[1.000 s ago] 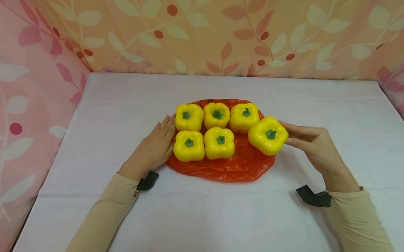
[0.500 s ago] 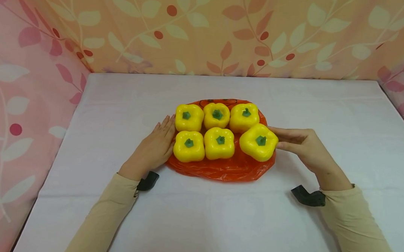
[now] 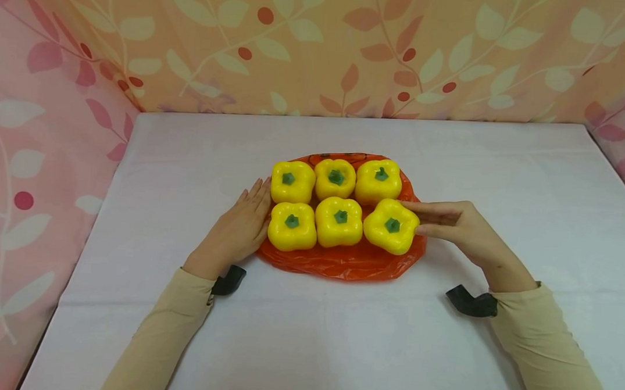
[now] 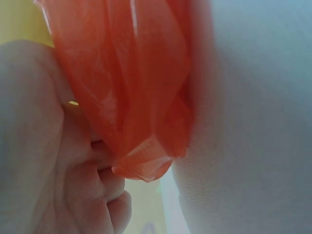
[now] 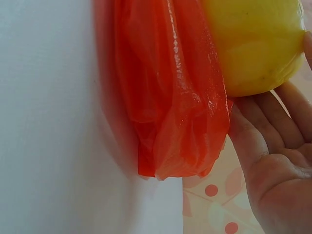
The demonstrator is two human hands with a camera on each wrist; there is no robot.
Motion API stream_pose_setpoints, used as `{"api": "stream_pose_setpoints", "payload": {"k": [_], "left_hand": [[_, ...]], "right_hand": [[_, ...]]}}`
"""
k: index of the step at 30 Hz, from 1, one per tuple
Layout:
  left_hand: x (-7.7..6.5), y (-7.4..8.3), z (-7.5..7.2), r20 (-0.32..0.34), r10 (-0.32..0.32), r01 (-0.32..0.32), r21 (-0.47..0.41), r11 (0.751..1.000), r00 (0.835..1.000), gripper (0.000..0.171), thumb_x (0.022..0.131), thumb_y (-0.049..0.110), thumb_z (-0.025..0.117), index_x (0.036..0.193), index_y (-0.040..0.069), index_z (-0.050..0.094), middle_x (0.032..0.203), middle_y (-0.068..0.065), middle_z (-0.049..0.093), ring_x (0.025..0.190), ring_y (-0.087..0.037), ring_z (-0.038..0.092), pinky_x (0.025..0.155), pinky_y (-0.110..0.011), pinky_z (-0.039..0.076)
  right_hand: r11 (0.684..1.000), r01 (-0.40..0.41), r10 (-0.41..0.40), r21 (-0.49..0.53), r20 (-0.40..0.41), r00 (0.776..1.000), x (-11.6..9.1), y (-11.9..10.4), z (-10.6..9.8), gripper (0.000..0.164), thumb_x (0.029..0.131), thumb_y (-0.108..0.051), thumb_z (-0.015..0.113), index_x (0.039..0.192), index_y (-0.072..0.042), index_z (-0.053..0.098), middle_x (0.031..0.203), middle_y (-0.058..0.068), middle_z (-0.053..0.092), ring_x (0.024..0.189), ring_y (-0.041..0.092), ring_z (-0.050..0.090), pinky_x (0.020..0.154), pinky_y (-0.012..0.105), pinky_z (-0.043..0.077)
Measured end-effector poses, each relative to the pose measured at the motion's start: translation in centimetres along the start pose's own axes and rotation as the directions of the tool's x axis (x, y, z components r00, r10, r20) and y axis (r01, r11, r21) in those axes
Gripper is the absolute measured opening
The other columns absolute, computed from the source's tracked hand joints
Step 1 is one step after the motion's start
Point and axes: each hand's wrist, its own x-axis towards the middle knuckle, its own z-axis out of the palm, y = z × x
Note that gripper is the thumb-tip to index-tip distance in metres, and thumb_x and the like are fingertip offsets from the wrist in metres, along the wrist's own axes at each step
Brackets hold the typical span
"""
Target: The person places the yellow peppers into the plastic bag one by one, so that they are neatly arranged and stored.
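Observation:
My right hand [image 3: 455,224] holds a yellow bell pepper [image 3: 391,239] by its right side, thumb in front and fingers behind. This pepper is at the front right of a red plastic bag [image 3: 340,270], beside the front-row middle pepper [image 3: 339,234]. In the right wrist view its yellow side [image 5: 258,44] rises over the bag's crumpled edge [image 5: 175,122]. With fingers extended, my left hand [image 3: 238,224] lies along the bag's left end, next to the front left pepper [image 3: 292,236]. The left wrist view has the bag's red plastic [image 4: 126,87] against the fingers.
Three more yellow peppers form the back row: left [image 3: 291,191], middle [image 3: 335,190] and right [image 3: 378,190]. A white cloth [image 3: 306,340] covers the table. Patterned fabric [image 3: 318,55] hangs behind it. Each wrist bears a black mount, the right one [image 3: 472,302] sticking out inward.
My right hand has carried its pepper leftward and toward me, from the right end of the back row to the front row. The left hand has stayed where it was.

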Motion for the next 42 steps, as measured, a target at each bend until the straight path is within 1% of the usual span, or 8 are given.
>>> {"api": "stream_pose_setpoints", "payload": {"k": [5, 14, 18, 26, 28, 34, 38, 42], "left_hand": [[0.01, 0.0, 0.02, -0.001, 0.002, -0.002, 0.001, 1.0, 1.0, 0.066, 0.1, 0.026, 0.039, 0.148, -0.006, 0.006, 0.156, -0.017, 0.005, 0.144, -0.029, 0.001, 0.115, -0.045, 0.008], [0.04, -0.09, 0.13, -0.012, 0.006, -0.006, -0.008, 1.0, 1.0, 0.066, 0.1, 0.027, 0.039, 0.148, -0.005, 0.007, 0.156, -0.017, 0.005, 0.144, -0.028, 0.001, 0.115, -0.044, 0.008], [0.05, -0.12, 0.16, -0.012, 0.008, -0.008, -0.005, 1.0, 1.0, 0.066, 0.1, 0.027, 0.039, 0.148, -0.005, 0.007, 0.156, -0.017, 0.005, 0.144, -0.028, 0.001, 0.115, -0.044, 0.008], [0.07, -0.02, 0.13, -0.015, -0.001, 0.001, -0.011, 1.0, 1.0, 0.064, 0.102, 0.029, 0.034, 0.149, -0.004, 0.005, 0.157, -0.015, 0.004, 0.144, -0.027, 0.0, 0.115, -0.044, 0.008], [0.08, -0.01, 0.11, -0.016, -0.002, 0.002, -0.013, 1.0, 1.0, 0.064, 0.102, 0.029, 0.034, 0.149, -0.003, 0.005, 0.157, -0.015, 0.004, 0.144, -0.027, 0.0, 0.115, -0.044, 0.008], [0.09, 0.02, 0.13, -0.015, -0.002, 0.002, -0.007, 1.0, 1.0, 0.065, 0.102, 0.03, 0.034, 0.149, -0.003, 0.005, 0.157, -0.015, 0.003, 0.144, -0.027, 0.0, 0.115, -0.044, 0.008], [0.09, 0.04, 0.12, -0.013, -0.004, 0.004, -0.009, 1.0, 1.0, 0.065, 0.102, 0.03, 0.034, 0.149, -0.003, 0.005, 0.157, -0.015, 0.003, 0.144, -0.027, 0.0, 0.115, -0.044, 0.008], [0.09, 0.06, 0.11, -0.012, -0.004, 0.004, -0.008, 1.0, 1.0, 0.065, 0.102, 0.031, 0.034, 0.149, -0.004, 0.005, 0.157, -0.015, 0.003, 0.144, -0.027, 0.0, 0.115, -0.044, 0.008]], "right_hand": [[0.999, -0.028, 0.028, -0.045, 0.0, 1.0, 0.05, -0.1, 0.02, 0.038, 0.091, -0.004, 0.059, 0.128, -0.011, 0.061, 0.122, -0.01, 0.062, 0.11, 0.011, 0.056, 0.085, 0.023, 0.051], [0.988, -0.019, 0.015, -0.153, -0.027, 1.0, 0.17, -0.02, 0.18, 0.038, 0.089, -0.007, 0.063, 0.128, -0.006, 0.059, 0.124, -0.004, 0.06, 0.109, 0.013, 0.056, 0.09, 0.02, 0.047], [0.988, -0.017, 0.012, -0.155, -0.031, 0.999, 0.25, 0.12, 0.21, 0.038, 0.089, -0.007, 0.064, 0.126, -0.005, 0.06, 0.123, -0.002, 0.061, 0.108, 0.014, 0.056, 0.09, 0.02, 0.046], [0.984, -0.016, 0.02, -0.179, 0.024, 1.0, 0.27, 0.09, 0.28, 0.037, 0.091, -0.009, 0.061, 0.128, -0.007, 0.059, 0.124, 0.0, 0.061, 0.11, 0.011, 0.056, 0.09, 0.021, 0.047], [0.982, -0.004, 0.009, -0.19, 0.027, 1.0, 0.29, 0.07, 0.32, 0.037, 0.092, -0.008, 0.06, 0.129, -0.007, 0.058, 0.126, 0.001, 0.059, 0.111, 0.011, 0.055, 0.089, 0.02, 0.047], [0.98, 0.045, -0.049, -0.192, -0.018, 0.999, 0.32, 0.02, 0.55, 0.037, 0.091, -0.006, 0.061, 0.128, -0.007, 0.058, 0.125, 0.002, 0.06, 0.113, 0.012, 0.054, 0.09, 0.021, 0.047], [0.979, 0.097, -0.104, -0.182, -0.031, 0.994, 0.31, -0.03, 0.66, 0.036, 0.09, -0.002, 0.062, 0.126, -0.005, 0.06, 0.122, 0.002, 0.062, 0.116, 0.013, 0.051, 0.096, 0.019, 0.042], [0.974, 0.111, -0.121, -0.197, -0.037, 0.992, 0.32, -0.02, 0.74, 0.036, 0.09, -0.001, 0.062, 0.125, -0.005, 0.062, 0.121, 0.001, 0.063, 0.118, 0.011, 0.05, 0.098, 0.016, 0.038]]}}
